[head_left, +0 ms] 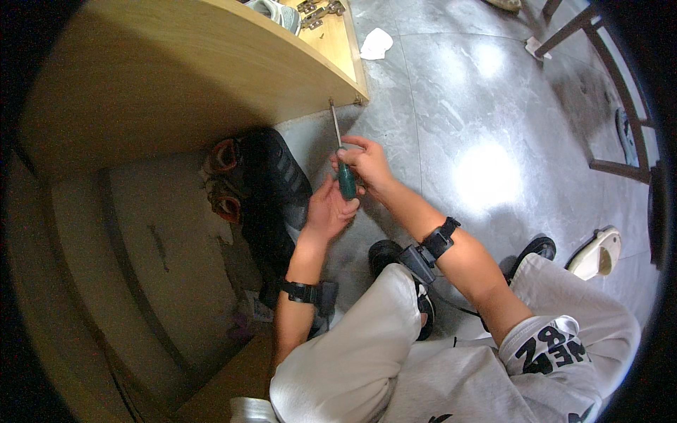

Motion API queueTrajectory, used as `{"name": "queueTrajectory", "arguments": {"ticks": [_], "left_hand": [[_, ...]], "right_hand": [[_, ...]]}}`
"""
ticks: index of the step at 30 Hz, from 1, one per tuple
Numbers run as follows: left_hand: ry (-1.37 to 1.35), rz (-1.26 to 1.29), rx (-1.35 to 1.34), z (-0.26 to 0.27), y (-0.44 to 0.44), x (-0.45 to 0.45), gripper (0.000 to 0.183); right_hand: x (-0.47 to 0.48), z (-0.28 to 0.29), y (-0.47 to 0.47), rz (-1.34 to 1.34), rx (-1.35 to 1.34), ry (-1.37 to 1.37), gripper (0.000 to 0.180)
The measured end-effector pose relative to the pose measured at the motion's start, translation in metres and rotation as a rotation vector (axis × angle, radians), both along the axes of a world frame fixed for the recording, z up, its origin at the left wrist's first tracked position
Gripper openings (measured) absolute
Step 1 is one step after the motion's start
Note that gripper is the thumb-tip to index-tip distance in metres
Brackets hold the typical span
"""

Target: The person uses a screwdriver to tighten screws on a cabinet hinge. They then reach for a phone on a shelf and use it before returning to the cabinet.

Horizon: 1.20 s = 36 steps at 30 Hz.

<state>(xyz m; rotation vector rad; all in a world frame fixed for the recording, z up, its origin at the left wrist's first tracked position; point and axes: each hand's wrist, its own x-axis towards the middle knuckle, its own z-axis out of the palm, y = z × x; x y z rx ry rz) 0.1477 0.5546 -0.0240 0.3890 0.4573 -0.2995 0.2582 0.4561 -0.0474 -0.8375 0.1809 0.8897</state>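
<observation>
A screwdriver [346, 180] with a green handle points away from me, its metal shaft reaching the lower edge of a wooden cabinet panel [211, 69]. Its tip meets a small screw or fitting [331, 100] near the panel's corner. My right hand [370, 165] grips the front of the handle, with the index finger stretched beside the shaft. Below it, my left hand [330, 211] has its palm turned up and its fingers curled at the handle's butt end; the thumb stands away from the handle. Another small metal fitting [358, 99] sits at the panel's corner.
Dark shoes [275, 174] lie left of my hands, beside the cabinet's shadowed interior. Metal hinges [320, 11] and a light sneaker [272, 15] rest on the wood beyond the panel. White paper [376, 44] lies on the tiled floor [433, 106]. A chair frame [619, 90] and cream slipper [595, 254] are right.
</observation>
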Motion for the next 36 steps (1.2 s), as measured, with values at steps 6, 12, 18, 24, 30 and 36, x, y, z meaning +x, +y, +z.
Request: {"name": "queueTrajectory", "arguments": {"ticks": [6,12,18,24,30,36], "left_hand": [[0.205,0.141,0.508,-0.008,0.000,-0.005,0.026],[0.261,0.079,0.929,0.005,-0.006,0.000,0.024],[0.153,0.018,0.281,0.012,0.005,-0.001,0.030],[0.346,0.157,1.179,-0.001,-0.016,0.009,0.025],[0.189,0.169,0.447,0.002,-0.005,-0.003,0.038],[-0.012,0.038,-0.103,-0.004,0.002,0.006,0.036]], "right_hand": [[-0.003,0.010,0.015,0.241,-0.424,-0.311,0.052],[0.004,0.002,0.014,0.159,-0.408,-0.327,0.047],[0.005,-0.002,0.001,0.154,0.086,0.040,0.048],[-0.006,0.005,0.013,0.241,-0.361,-0.316,0.033],[0.004,0.011,0.006,0.331,-0.400,-0.216,0.022],[0.008,-0.008,-0.001,0.203,0.256,0.049,0.065]]}}
